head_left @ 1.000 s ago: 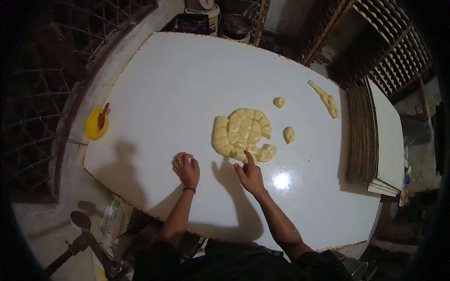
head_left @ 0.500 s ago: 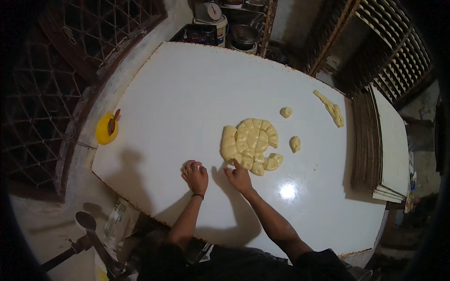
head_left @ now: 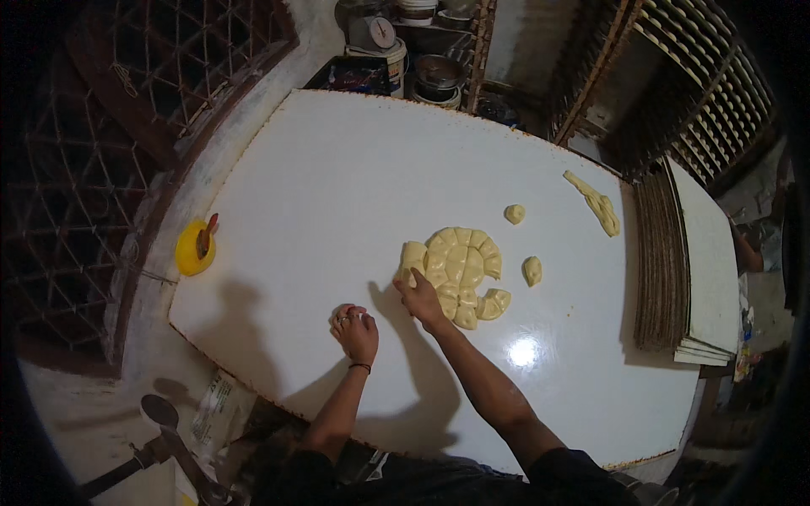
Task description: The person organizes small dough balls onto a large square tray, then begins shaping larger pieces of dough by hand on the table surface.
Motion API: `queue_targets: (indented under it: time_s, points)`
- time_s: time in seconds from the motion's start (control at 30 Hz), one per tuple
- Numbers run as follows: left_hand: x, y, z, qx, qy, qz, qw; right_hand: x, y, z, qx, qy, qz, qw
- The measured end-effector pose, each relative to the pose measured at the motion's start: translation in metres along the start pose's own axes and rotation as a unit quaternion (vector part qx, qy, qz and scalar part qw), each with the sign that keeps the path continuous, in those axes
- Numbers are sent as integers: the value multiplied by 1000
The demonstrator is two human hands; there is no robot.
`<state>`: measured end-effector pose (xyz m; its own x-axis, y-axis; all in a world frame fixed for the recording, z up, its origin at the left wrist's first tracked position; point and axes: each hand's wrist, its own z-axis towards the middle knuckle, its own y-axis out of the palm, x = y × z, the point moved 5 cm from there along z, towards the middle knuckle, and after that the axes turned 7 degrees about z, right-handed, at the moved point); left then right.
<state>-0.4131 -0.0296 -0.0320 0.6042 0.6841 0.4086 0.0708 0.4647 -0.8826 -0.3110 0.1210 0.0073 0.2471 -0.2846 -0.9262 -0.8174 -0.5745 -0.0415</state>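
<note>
A rounded cluster of pale yellow dough pieces [head_left: 460,261] lies on the white table, scored into segments. My right hand [head_left: 419,301] reaches its lower left side, with thumb and index finger around a dough piece at that edge. The fingers partly cover this piece. Left of the cluster, my left hand [head_left: 357,335] rests low over the table with its fingers curled in. Whatever is under or inside those fingers is hidden. To the right of the cluster lie two loose dough lumps [head_left: 531,271], one farther back, and a twisted dough strip [head_left: 602,205].
A yellow bowl [head_left: 191,260] with a red-handled tool in it sits at the table's left edge. A tall stack of boards [head_left: 666,261] stands at the right edge. Behind the table are a dial scale [head_left: 381,34], buckets and a rack of trays [head_left: 717,101].
My right hand has moved slightly up and left, from the cluster's lower edge to its left side. My left hand stays in nearly the same place, fingers still curled. The view has tilted slightly.
</note>
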Motion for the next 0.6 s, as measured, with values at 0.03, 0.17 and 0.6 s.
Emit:
queue_targets:
  time_s: [0.03, 0.17, 0.6]
  points:
    - [1, 1, 1, 1, 4, 1, 1000, 8, 1, 4, -14, 21, 13, 1000]
    - [-1, -1, 1, -5, -6, -7, 1000, -24, 8, 6, -53, 82, 101, 990]
    - [-2, 4, 0, 13, 29, 27, 999, 15, -108, -68, 127, -246, -125, 953]
